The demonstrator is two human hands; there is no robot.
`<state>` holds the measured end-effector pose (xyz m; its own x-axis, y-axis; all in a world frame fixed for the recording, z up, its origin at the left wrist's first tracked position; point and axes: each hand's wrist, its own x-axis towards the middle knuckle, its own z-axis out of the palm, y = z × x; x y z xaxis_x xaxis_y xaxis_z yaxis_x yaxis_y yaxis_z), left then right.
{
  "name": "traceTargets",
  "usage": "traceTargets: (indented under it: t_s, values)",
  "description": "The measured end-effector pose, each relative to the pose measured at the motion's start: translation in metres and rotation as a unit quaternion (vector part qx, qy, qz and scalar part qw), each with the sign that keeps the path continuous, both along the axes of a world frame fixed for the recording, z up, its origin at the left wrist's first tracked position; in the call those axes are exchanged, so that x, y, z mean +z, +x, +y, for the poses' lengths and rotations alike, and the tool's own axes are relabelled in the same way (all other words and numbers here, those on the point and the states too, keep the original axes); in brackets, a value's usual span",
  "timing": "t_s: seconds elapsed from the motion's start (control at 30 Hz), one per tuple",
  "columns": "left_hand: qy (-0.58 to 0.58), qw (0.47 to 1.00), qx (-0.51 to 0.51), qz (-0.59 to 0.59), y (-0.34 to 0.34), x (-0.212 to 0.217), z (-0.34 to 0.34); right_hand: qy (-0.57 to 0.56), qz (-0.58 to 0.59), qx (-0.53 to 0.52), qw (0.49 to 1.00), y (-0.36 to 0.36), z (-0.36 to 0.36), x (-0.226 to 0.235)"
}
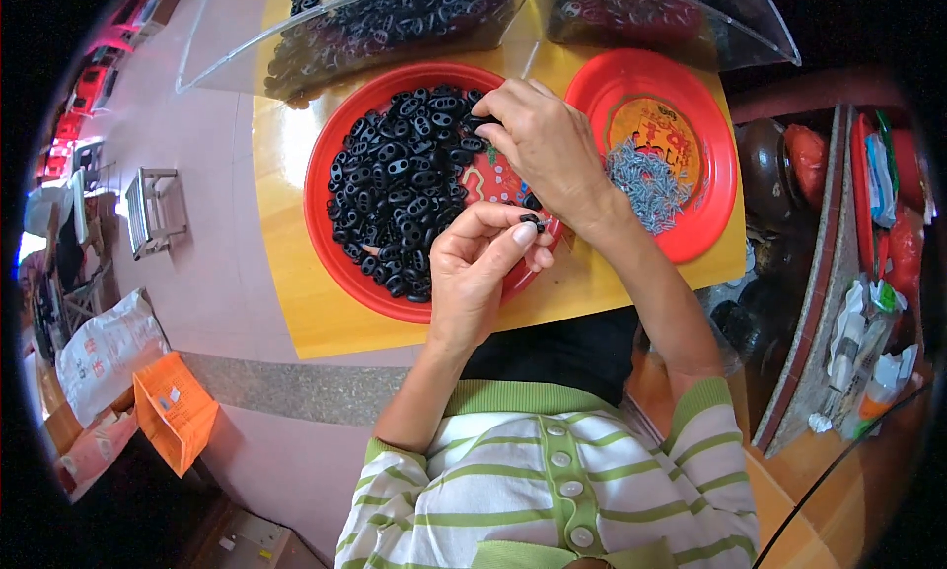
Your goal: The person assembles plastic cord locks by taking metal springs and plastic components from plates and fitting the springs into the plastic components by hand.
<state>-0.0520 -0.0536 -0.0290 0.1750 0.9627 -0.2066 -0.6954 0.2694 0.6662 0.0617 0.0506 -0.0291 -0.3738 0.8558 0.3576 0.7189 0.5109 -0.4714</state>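
Observation:
My left hand point(470, 271) is closed, pinching a small black plastic piece point(533, 220) between thumb and fingertips over the near right edge of a round red tray point(318, 224). A heap of black plastic pieces with two holes point(395, 175) fills much of that tray. Over its far right side, my right hand point(548, 143) closes thumb and index finger around one black piece among the others. Part of the tray's patterned bottom point(488, 182) shows between my hands. Under my right wrist, a second red tray point(725, 160) holds many small silver screw-like parts point(646, 186).
Both trays stand on a yellow tabletop point(286, 283). Clear bins point(395, 32) of black pieces line its far side. On the left floor are a metal stool point(150, 212), a white sack point(113, 352) and an orange box point(176, 411). Jars point(764, 175) and a ledge stand right.

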Motion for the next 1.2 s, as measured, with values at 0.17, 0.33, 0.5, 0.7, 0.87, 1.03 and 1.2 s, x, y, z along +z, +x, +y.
traceTargets:
  t_s: [0.17,0.33,0.5,0.7,0.87,1.03,1.2]
  values:
    - [0.003,1.0,0.004,0.017,0.002,0.0,-0.001,-0.045,0.155,0.018,0.987,0.006,-0.003,-0.001]
    - [0.004,1.0,0.012,0.005,0.0,-0.001,0.0,-0.348,0.372,-0.023,0.86,0.023,-0.03,0.017]
    - [0.022,0.999,0.03,0.018,0.0,-0.006,0.0,-0.384,0.471,0.004,0.794,0.038,-0.059,0.029]
    - [0.034,0.999,0.034,0.017,0.006,-0.004,0.0,-0.395,0.569,-0.009,0.721,0.052,-0.076,0.021]
    - [0.034,0.998,0.035,0.028,0.005,-0.006,0.0,-0.316,0.539,0.004,0.781,0.052,-0.086,0.022]
    - [0.028,0.999,0.031,0.029,0.009,-0.005,0.001,-0.326,0.547,-0.011,0.771,0.059,-0.097,0.031]
    - [0.039,0.997,0.043,0.047,0.007,-0.005,-0.002,-0.237,0.454,-0.029,0.859,0.064,-0.098,0.02]
